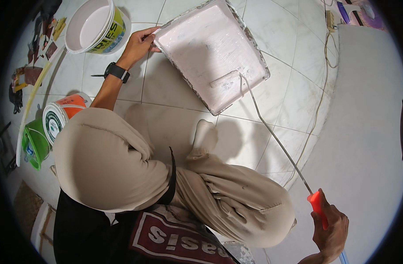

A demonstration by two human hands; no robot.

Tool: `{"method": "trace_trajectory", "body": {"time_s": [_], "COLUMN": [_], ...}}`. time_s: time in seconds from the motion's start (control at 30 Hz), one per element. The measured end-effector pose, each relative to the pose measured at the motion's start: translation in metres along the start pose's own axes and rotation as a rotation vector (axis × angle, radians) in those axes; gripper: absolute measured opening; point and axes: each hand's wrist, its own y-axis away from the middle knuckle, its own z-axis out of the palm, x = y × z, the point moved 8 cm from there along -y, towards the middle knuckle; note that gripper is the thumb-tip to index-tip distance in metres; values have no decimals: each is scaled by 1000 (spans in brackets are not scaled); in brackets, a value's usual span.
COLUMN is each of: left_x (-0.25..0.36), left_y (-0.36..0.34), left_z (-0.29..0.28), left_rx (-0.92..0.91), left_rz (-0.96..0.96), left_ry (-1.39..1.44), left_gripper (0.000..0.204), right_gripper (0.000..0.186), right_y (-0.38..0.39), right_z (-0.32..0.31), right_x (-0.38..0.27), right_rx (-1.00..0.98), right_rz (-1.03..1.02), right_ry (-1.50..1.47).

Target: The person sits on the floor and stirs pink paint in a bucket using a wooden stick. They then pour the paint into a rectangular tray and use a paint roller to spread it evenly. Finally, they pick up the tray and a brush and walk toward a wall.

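With my right hand [332, 226] I grip the red-orange handle of a paint roller [278, 143], whose long bent metal rod runs up and leftward. Its roller head, coated in pale pink paint, rests in the near part of a paint tray [170, 68]. Pale pink paint covers the tray's inside, and its rim is crusted with dark and white stains. My left hand [142, 44] has hold of the tray's left corner, thumb above and fingers around the edge; the wrist carries a black watch.
A bucket of pale pink paint [88, 26] stands at the far left. A lidded white-and-orange pail [63, 112] and a green bucket [35, 141] are beside my knee. Mixed tools [38, 61] lie along the left. A cable [318, 112] crosses the tiles near the wall [364, 114].
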Motion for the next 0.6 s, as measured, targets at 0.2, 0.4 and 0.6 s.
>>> {"method": "trace_trajectory", "body": {"time_s": [0.2, 0.4, 0.6], "left_x": [7, -7, -1], "left_y": [-1, -4, -2], "left_z": [6, -5, -1], "left_rx": [-49, -25, -23], "left_rz": [31, -12, 41], "left_ry": [-15, -51, 44], "left_gripper": [38, 37, 37], "right_gripper": [63, 63, 63], "right_y": [-30, -27, 7], "right_z": [-15, -17, -6], "right_x": [-48, -44, -14], "right_rx": [532, 537, 458], "right_rz": [-407, -423, -304], "right_ry": [51, -10, 35]}}
